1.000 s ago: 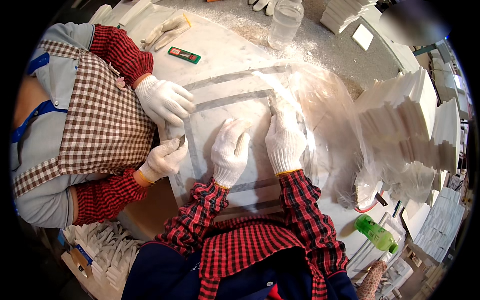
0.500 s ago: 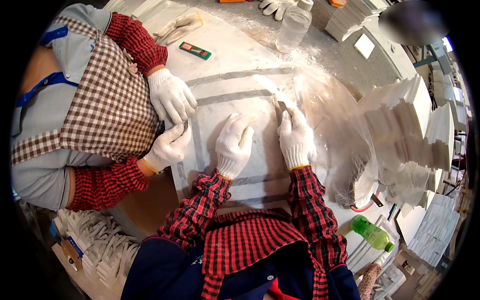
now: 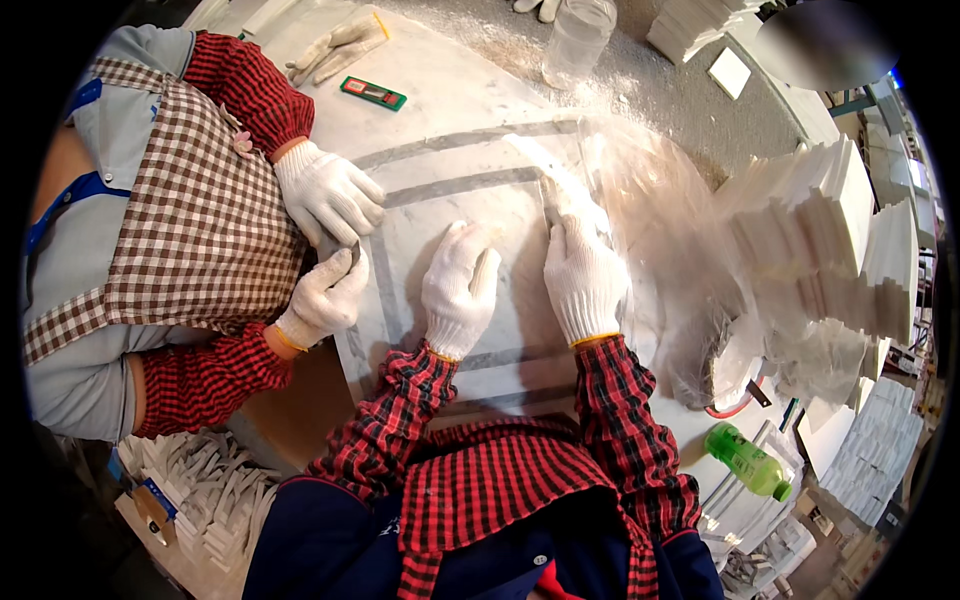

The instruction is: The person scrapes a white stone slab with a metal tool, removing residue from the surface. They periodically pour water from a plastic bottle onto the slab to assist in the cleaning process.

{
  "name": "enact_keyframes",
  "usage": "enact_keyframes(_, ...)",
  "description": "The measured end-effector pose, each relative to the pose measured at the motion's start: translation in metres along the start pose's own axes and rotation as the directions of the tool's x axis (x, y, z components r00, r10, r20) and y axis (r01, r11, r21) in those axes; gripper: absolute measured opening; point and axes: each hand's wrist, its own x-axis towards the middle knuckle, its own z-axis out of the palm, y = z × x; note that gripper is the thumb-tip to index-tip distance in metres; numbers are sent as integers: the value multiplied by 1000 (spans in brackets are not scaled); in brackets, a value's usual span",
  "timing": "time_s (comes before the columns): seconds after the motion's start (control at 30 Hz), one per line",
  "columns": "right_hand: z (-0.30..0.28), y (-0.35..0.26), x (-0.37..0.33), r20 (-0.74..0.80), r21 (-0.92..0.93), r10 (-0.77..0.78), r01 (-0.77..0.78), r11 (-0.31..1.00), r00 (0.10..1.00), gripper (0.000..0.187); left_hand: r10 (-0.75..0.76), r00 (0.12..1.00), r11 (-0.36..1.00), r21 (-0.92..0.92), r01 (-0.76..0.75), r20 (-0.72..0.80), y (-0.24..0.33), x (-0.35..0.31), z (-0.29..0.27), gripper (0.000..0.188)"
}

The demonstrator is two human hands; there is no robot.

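Observation:
Both my hands wear white knitted gloves over a pale marbled board (image 3: 505, 215) crossed by grey strips. My left hand (image 3: 460, 290) rests at its middle, fingers loosely bent and thumb apart, with nothing visible between them. To its right, my right hand (image 3: 585, 275) is closed, fingers pointing away from me. A thin metal blade shows in its fingers in the earlier frame; glare and the glove mostly hide it now. Clear plastic film (image 3: 660, 220) lies crumpled beside this hand.
A co-worker's gloved hands (image 3: 325, 225) are at the left, one pinching a small dark piece. Beyond are a green flat case (image 3: 373, 93), loose gloves (image 3: 335, 48) and a clear bottle (image 3: 580, 40). Stacked white slabs (image 3: 800, 220) and a green bottle (image 3: 747, 460) stand right.
My right hand has turned and shifted slightly left and nearer me, covering the blade. My left hand has barely moved. The view has shifted slightly; the co-worker's hands stay close together.

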Motion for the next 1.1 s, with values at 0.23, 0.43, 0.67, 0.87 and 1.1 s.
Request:
enact_keyframes(0.23, 1, -5, -3, -54, -68, -24, 21, 997, 998, 20, 2, 999, 1000, -31, -1, 32, -4, -2, -1, 32)
enact_keyframes(0.43, 23, 5, -2, -291, -109, -180, 155, 982, 940, 15, 41, 999, 998, -47, -41, 2, 2, 5, 1, 32)
enact_keyframes(0.67, 35, 3, 5, -388, -97, -217, 194, 976, 896, 14, 2, 998, 1000, 25, -4, 63, -1, 1, -2, 32)
enact_keyframes(0.87, 36, 5, 22, -400, 168, -19, 94, 981, 916, 11, -6, 997, 999, 43, 3, 74, 1, 6, 1, 31)
enact_keyframes(1.1, 10, 13, 4, -290, 65, -117, 141, 988, 950, 10, -46, 997, 998, -30, 48, 60, 9, 11, 0, 32)
